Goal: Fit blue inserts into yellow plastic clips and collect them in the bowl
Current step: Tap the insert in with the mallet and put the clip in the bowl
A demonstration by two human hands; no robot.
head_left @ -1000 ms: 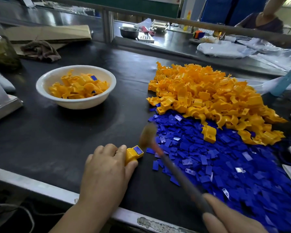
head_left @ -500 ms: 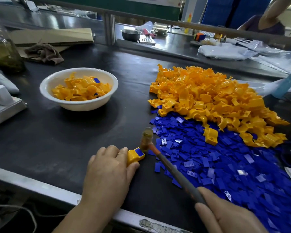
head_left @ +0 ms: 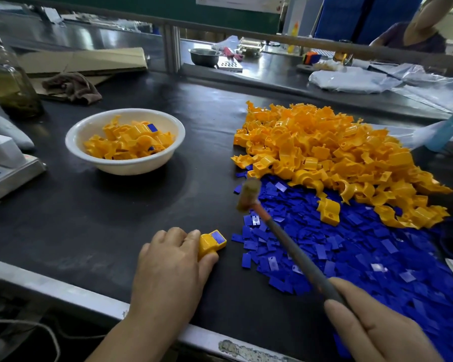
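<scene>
While the left hand [head_left: 173, 265] pins a clip [head_left: 211, 242] to the table [head_left: 102, 218], the seating step is in hand: an insert [head_left: 218, 237] lies in the clip's top face, just beyond the fingertips.

Left hand: palm down, fingers curled over the clip's near end, thumb against its side.

Right hand [head_left: 372, 327]: wrapped round the tail of the hammer [head_left: 294, 249], whose blurred head is held clear, beyond and right of the clip.

Judgement: the next move calls for a short, square tap on the insert, clear of the left fingers. Whether the insert sits flush cannot be told.

The bowl [head_left: 131, 167], part-filled, stands well beyond the left hand. Loose clips [head_left: 324, 158] and inserts [head_left: 351, 257] lie to its right.
</scene>
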